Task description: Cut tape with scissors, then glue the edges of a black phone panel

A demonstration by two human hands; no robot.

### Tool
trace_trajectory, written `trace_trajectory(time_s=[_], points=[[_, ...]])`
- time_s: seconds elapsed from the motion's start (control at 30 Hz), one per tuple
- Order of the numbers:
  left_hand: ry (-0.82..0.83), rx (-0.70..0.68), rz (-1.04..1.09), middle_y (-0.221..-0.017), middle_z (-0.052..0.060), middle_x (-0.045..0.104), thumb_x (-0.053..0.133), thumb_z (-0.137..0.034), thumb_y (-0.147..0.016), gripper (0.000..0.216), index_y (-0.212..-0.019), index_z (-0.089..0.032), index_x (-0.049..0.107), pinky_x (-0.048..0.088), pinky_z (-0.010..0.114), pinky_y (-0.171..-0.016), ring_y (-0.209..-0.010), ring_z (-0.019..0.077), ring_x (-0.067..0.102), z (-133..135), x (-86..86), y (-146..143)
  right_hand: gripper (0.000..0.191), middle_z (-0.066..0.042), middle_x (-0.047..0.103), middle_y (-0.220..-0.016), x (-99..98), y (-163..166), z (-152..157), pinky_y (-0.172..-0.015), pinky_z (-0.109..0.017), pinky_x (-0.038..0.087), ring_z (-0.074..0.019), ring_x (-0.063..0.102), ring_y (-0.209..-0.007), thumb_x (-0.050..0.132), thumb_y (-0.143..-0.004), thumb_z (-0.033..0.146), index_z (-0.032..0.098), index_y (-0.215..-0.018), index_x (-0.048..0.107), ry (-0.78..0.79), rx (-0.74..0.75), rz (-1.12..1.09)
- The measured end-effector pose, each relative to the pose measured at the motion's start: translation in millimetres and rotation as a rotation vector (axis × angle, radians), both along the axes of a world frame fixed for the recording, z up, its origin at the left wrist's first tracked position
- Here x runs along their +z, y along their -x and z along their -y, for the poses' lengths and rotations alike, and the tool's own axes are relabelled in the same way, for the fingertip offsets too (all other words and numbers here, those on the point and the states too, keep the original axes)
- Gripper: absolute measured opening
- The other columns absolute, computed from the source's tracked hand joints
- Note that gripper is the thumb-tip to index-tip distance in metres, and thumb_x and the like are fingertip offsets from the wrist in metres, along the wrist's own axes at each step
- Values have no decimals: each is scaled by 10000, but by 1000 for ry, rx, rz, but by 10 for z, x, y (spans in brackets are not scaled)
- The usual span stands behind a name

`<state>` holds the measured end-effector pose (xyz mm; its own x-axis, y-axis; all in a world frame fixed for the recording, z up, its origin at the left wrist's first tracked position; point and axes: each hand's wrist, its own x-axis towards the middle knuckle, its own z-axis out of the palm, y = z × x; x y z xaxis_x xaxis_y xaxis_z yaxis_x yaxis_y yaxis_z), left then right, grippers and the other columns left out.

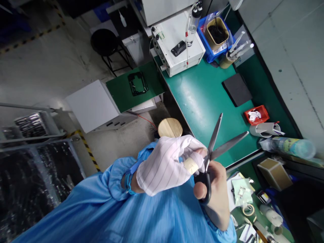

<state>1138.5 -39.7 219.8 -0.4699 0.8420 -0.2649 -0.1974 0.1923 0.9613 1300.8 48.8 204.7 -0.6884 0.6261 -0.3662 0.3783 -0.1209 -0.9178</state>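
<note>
In front of my blue smock, my right hand (217, 192) is bare and grips a pair of scissors (227, 145), its thumb through the black handle. The blades stand spread apart, pointing up and to the right. Right beside the scissors' pivot is my left hand (164, 165), in a white striped glove with its fingers curled in. A piece of tan tape (190, 165) wraps one gloved finger, and a bare fingertip shows near the blades. Whatever the curled left fingers may hold is hidden.
A green workbench (202, 98) extends beyond the blades, carrying a white machine (177, 44), a blue bin (207, 50), a black pad (237, 89) and a red tray (257, 114). Below stands a round wooden stool (170, 127). Tape rolls and tools crowd the lower right bench.
</note>
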Motion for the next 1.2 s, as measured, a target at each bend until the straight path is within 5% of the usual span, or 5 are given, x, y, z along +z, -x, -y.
trace_trajectory(time_s=[0.3,0.6,1.2], points=[[-6,19,-9,-697,-21,809,753,-255,-1027,181,-850,-224,763,607,217,-638,-610,147,776,7,-17,-36,978,-20,694,-736,-23,-28,31,-687,-342,549,-208,549,-678,817,-656,1169,213,-856,853,1,-20,9],[-2,-19,68,-698,-38,800,743,-312,-1003,157,-860,-248,745,597,187,-560,-600,142,782,-5,-17,0,993,1,608,-691,-19,-41,29,-645,-339,496,-174,447,-638,774,-676,1196,222,-848,864,-31,4,33],[11,-60,118,-715,-16,840,759,-273,-1011,139,-892,-203,770,627,146,-556,-564,133,799,8,-13,86,959,13,586,-623,4,-23,-19,-589,-328,433,-154,425,-595,824,-629,1181,238,-661,651,56,33,16]])
